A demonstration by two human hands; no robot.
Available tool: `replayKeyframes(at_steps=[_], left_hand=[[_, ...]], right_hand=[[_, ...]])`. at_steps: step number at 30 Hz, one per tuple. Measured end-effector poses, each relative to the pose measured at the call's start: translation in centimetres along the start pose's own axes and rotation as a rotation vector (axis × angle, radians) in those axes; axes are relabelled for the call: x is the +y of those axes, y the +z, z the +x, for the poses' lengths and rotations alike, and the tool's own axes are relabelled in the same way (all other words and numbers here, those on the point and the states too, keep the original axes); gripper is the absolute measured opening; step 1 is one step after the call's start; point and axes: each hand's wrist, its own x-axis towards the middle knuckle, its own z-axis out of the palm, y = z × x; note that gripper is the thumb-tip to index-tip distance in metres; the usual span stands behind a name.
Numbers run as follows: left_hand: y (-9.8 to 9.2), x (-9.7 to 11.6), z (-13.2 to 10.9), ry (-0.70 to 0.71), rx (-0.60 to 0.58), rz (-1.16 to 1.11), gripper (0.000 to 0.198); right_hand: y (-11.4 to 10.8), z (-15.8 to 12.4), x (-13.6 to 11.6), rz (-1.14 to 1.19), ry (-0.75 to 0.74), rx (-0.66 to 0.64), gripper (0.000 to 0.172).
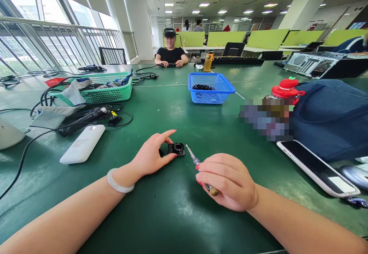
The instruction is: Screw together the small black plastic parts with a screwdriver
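While the right hand (pixel 227 181) holds a screwdriver (pixel 196 160), a blue basket (pixel 205 98) stands beyond.

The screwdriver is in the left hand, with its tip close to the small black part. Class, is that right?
Not quite: the head view shows the screwdriver in the right hand, not the left hand. Its tip is indeed close to the small black part.

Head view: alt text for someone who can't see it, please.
A left hand holds a small black part at a green table; the right hand holds a screwdriver, tip near the part. Beyond are a green basket, a blue basket and a seated person.
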Motion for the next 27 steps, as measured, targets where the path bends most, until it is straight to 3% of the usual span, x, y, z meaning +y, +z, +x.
replayKeyframes(at_steps=[4,7,15,19,22,27], left_hand=[[0.0,-0.1,0.1,-0.036,-0.071,0.005,0.069],[0.0,-0.1,0.1,-0.037,-0.061,0.017,0.068],[-0.1,0.0,-0.1,0.010,0.068,0.021,0.060],[-0.2,0.0,0.0,-0.094,0.157,0.086,0.055],[-0.3,-0.2,0.2,-0.185,0.191,0.144,0.061],[-0.3,-0.3,0.2,-0.213,0.098,0.214,0.078]], right_hand=[[0.8,0.0,0.1,0.096,0.075,-0.111,0.013],[1.0,-0.1,0.0,0.122,0.051,-0.094,0.011],[0.8,-0.1,-0.1,0.120,0.019,-0.110,0.015],[0.6,0.2,0.0,0.115,0.058,-0.055,0.016],[0.6,0.4,0.0,0.095,0.097,-0.031,0.017],[1.4,0.1,1.0,0.145,0.210,-0.033,0.017]])
